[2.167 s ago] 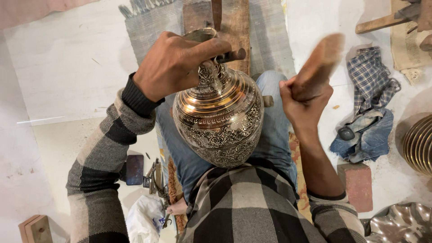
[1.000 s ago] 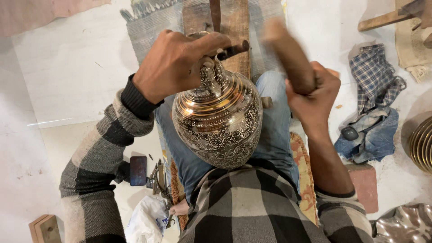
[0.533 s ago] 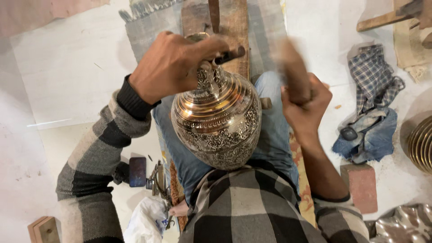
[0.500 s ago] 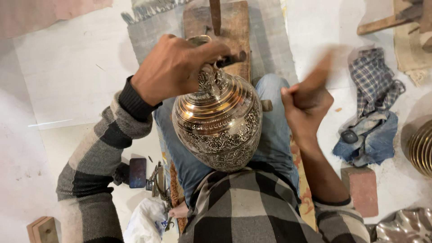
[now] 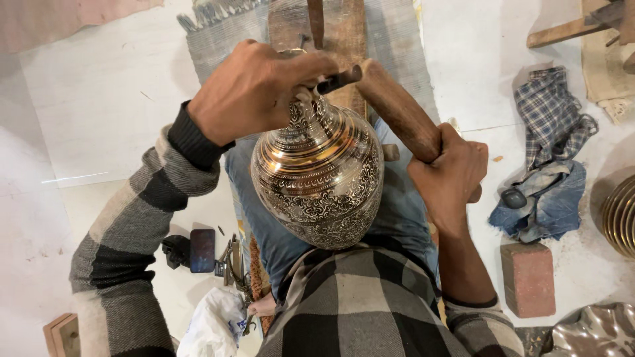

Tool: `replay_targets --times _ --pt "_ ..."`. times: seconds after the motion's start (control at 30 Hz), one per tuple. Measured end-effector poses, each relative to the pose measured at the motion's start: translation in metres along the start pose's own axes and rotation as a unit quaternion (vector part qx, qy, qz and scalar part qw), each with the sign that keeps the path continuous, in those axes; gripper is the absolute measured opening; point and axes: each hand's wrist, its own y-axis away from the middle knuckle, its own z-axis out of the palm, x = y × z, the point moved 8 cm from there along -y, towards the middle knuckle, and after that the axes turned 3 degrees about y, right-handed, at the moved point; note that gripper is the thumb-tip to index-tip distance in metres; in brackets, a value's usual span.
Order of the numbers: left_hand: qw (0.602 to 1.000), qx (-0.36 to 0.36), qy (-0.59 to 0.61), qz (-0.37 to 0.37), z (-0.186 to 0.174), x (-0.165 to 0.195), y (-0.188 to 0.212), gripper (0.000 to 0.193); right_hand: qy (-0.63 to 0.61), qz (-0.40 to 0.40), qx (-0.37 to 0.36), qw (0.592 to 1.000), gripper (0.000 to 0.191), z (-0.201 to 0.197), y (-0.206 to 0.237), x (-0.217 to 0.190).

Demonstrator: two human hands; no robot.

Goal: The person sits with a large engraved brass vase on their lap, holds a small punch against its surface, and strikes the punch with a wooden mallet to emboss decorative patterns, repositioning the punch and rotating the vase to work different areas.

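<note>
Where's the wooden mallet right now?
In the head view the wooden mallet is right of centre, gripped by the right hand, its far end against the small metal punch that the left hand holds at the neck of the engraved metal vase.

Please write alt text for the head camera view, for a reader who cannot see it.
Seen from above, a seated person's left hand holds a thin metal punch on the neck of an engraved metal vase in the lap, while the right hand holds a wooden mallet against the punch. A brick and cloths lie nearby.
</note>
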Motion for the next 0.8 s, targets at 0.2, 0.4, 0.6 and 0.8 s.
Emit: replay_targets --times 0.2,0.4,0.6,0.8 --pt "0.998 -0.036 -0.024 0.035 0.004 0.005 -0.006 0.06 -0.197 0.123 -0.084 0.969 0.022 0.034 0.006 0.013" --pt "0.997 -0.065 -0.001 0.033 -0.001 0.004 -0.017 0.067 -0.295 0.084 -0.066 0.95 0.022 0.045 0.006 0.016" --pt "0.996 -0.075 0.017 0.034 -0.004 0.007 -0.023 0.066 -0.47 0.053 0.038 0.88 0.02 0.032 0.009 0.019" --pt "0.995 -0.096 0.02 0.036 -0.005 0.008 -0.026 0.066 -0.48 0.044 0.033 0.876 0.015 0.035 0.013 0.012"
